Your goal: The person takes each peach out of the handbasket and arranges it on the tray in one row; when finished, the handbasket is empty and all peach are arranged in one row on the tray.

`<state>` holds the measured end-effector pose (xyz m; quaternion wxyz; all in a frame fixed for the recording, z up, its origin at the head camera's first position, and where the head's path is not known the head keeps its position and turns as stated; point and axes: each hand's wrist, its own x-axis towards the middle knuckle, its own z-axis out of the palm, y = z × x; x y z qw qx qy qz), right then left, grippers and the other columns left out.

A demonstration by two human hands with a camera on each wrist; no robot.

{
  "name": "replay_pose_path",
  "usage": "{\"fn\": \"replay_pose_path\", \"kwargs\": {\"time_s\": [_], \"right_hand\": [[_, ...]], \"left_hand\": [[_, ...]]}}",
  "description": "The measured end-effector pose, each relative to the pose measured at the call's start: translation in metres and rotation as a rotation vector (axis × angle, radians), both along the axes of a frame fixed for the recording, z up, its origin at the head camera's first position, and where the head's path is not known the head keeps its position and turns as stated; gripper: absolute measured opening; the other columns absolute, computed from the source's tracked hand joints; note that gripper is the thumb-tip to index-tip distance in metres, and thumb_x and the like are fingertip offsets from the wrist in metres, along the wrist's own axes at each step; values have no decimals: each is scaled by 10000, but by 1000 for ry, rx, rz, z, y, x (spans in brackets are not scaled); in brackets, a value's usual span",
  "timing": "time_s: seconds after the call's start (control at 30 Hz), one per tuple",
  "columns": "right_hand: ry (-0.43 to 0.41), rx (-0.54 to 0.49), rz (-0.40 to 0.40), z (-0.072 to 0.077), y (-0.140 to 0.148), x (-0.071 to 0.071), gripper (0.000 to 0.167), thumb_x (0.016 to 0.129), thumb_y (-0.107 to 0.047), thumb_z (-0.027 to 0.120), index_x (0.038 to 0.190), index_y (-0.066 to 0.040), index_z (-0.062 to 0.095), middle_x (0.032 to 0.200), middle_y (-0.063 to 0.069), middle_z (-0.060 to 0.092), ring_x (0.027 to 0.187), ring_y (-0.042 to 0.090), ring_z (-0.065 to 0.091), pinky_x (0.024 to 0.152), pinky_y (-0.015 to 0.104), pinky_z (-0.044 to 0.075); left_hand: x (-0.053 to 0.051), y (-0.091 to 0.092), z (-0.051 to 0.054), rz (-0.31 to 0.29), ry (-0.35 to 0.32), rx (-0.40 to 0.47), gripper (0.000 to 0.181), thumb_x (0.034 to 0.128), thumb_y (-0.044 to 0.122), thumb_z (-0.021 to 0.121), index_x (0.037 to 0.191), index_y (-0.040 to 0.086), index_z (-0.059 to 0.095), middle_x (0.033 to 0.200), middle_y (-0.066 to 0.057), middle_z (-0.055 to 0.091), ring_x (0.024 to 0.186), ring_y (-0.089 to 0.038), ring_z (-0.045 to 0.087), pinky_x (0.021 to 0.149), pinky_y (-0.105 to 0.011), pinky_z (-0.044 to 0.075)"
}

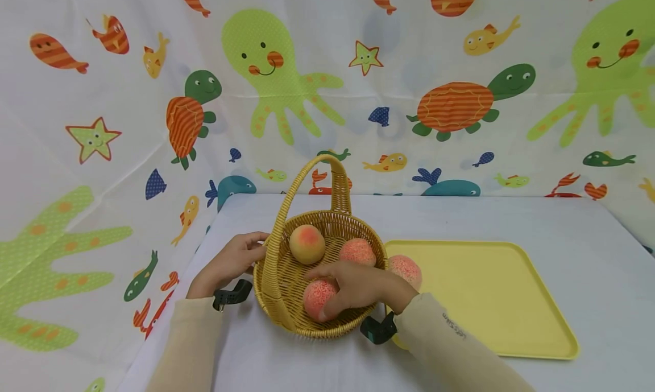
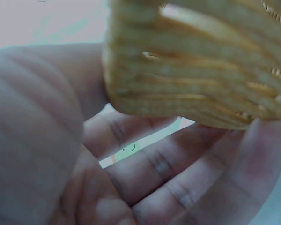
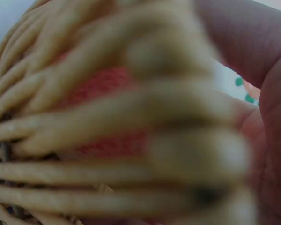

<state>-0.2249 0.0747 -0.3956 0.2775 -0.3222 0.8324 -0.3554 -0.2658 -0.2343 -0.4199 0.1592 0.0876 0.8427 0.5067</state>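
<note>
Holding a pink peach (image 1: 316,296) in the right hand (image 1: 353,284), inside the near part of a wicker basket (image 1: 293,281). Curving the fingers over the far side of the fruit and setting the thumb low against its near right side, opened only about as wide as the peach itself. Hard to tell resting on the basket floor from slightly lifted. Bending the left hand (image 1: 232,261) loosely round the left rim of the basket, with the fingertips touching the wicker just beside the handle (image 1: 340,193).

Hidden under the right hand: the upper right of the held peach. Tucked out of sight in the head view: most of the left thumb. Blurred by closeness in both wrist views: the weave, with only pink patches visible through the gaps in the right one. Covered by the right sleeve (image 1: 450,335): the near left corner of a yellow tray (image 1: 491,301).

Facing upward with the basket mouth, and arching the handle from near left to far right. Round, without a clear long axis, for the held peach. Lying further back in the basket: a yellow peach (image 1: 307,244) at left and another pink peach (image 1: 357,252) at right. Just beside the basket, at the tray's left side: a third pink peach (image 1: 405,271).
</note>
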Motion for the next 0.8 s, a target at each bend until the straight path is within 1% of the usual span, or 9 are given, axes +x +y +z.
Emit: {"fn": "replay_pose_path", "kwargs": {"time_s": [0.1, 0.13, 0.3, 0.57, 0.7, 0.8], "right_hand": [[13, 12, 6, -2, -3, 0, 731, 806, -285, 873, 1476, -189, 597, 1398, -107, 627, 1221, 31, 549, 1090, 333, 437], [18, 13, 7, -3, -3, 0, 732, 801, -277, 877, 1473, -186, 600, 1392, -109, 632, 1216, 30, 554, 1087, 328, 438], [42, 24, -15, -4, -6, 1, 723, 770, -264, 901, 1438, -206, 633, 1300, -126, 667, 1144, 33, 581, 1039, 306, 458], [36, 18, -43, -5, -6, 1, 665, 752, -245, 915, 1371, -210, 676, 1182, -142, 681, 1056, 45, 606, 969, 304, 495], [46, 19, -49, -7, -5, 2, 629, 743, -237, 918, 1331, -211, 695, 1130, -146, 683, 1027, 49, 609, 944, 300, 504], [49, 10, -50, -6, -5, 3, 626, 750, -247, 914, 1335, -219, 693, 1120, -146, 682, 1019, 51, 615, 927, 297, 515]], "left_hand": [[0, -1, -1, -2, 1, 1, 444, 1008, 143, 588, 1433, 16, 587, 1167, -165, 738, 919, -248, 735, 786, -460, 636], [-1, -1, -1, -3, 0, 1, 444, 1008, 144, 589, 1434, 17, 587, 1166, -162, 739, 920, -248, 735, 787, -461, 636], [-1, -1, -1, -1, -6, 3, 445, 1011, 148, 592, 1435, 16, 584, 1139, -153, 756, 921, -247, 740, 797, -469, 634], [-1, -1, -1, -7, -1, 7, 441, 1012, 145, 589, 1434, 18, 590, 1169, -159, 741, 917, -246, 738, 785, -460, 636], [-1, -1, -1, -6, -5, 9, 443, 1008, 141, 585, 1433, 14, 589, 1136, -148, 755, 908, -243, 740, 781, -457, 637], [-1, -1, 0, -3, -10, 10, 445, 1006, 135, 582, 1432, 9, 584, 1100, -138, 768, 904, -238, 743, 782, -454, 637]]}}
